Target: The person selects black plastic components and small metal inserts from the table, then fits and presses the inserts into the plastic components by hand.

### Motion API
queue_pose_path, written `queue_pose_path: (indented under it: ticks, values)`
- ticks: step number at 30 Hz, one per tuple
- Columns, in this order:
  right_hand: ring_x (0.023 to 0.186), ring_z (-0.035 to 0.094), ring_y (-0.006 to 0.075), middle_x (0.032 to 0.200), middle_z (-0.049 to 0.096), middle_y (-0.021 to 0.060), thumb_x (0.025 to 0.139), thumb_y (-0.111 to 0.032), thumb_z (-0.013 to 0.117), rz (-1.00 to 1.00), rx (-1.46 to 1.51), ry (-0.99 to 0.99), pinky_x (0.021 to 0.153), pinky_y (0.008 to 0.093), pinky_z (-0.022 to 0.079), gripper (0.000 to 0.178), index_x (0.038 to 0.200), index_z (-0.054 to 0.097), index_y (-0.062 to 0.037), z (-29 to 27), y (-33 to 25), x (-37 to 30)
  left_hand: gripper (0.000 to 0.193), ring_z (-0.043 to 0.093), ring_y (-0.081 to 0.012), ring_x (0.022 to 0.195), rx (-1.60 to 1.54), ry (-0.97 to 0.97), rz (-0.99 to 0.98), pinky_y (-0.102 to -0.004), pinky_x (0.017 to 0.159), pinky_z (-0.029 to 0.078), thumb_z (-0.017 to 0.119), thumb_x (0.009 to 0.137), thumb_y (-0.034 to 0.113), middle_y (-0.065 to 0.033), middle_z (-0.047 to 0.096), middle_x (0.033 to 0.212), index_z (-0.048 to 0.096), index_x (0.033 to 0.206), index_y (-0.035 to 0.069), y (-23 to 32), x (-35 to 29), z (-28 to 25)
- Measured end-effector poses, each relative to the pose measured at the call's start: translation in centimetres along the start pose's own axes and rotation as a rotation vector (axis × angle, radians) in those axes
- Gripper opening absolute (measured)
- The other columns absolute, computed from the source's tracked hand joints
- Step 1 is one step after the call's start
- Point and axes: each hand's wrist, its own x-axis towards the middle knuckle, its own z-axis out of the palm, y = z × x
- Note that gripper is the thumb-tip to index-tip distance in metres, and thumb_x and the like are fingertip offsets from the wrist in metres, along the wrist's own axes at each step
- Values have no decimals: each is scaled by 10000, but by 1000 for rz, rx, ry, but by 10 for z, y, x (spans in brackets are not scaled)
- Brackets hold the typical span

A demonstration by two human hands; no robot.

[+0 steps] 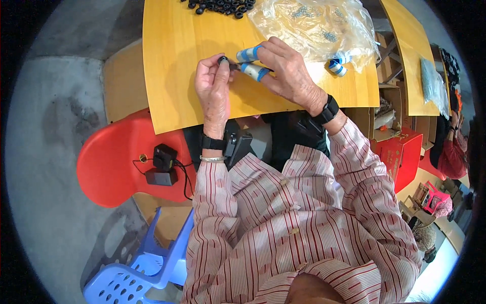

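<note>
My left hand (215,88) pinches a small round black part (223,60) between thumb and forefinger, above the table's near left portion. Close by on the right, my right hand (291,71) has its fingers curled. Two white-and-blue wrapped lengths (254,71) reach from it toward the left hand; I cannot tell whether they are taped fingers or tool handles. A short dark piece (234,67) lies between the lower wrapped length and the left hand's fingertips. What the right fingers grip is not clear.
Several loose black parts (223,6) lie at the far table edge. A clear plastic bag (316,25) with small metal pieces spreads far right, beside another blue-and-white wrapped item (337,67). A red chair (121,162) and a blue plastic stool (136,276) stand left.
</note>
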Motion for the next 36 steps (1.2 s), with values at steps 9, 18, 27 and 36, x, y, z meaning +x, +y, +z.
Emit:
queue_pose_path:
  ticks: [9,18,27,36]
  values:
    - [845,553,258,899,577,71,647,-117,703,14,-13,67,721,341,489,273,899,608,-73,10,-5,-3,193,520,-59,732,8,-5,-29,-195,656,428,564,894,73,-21,576,881,506,1068,14,2,0,2]
    - [799,563,261,843,587,91,715,-150,702,75,55,72,706,341,496,209,862,605,-37,7,-2,-5,169,512,-57,738,26,-25,-38,-190,657,413,565,892,70,-14,572,864,529,1048,14,1,-2,5]
    - [798,569,60,873,641,9,838,-240,661,552,663,-58,707,213,491,276,1063,654,-81,-14,4,-10,185,526,-72,768,96,-132,-41,-192,714,435,586,850,3,-21,566,873,557,1032,-2,1,-3,2]
    - [728,620,177,829,664,115,765,-235,720,385,417,-34,681,290,502,285,948,661,-24,-21,9,-10,216,527,-75,798,195,-179,4,-197,754,441,598,821,-43,-24,565,890,561,1032,-19,1,-3,6]
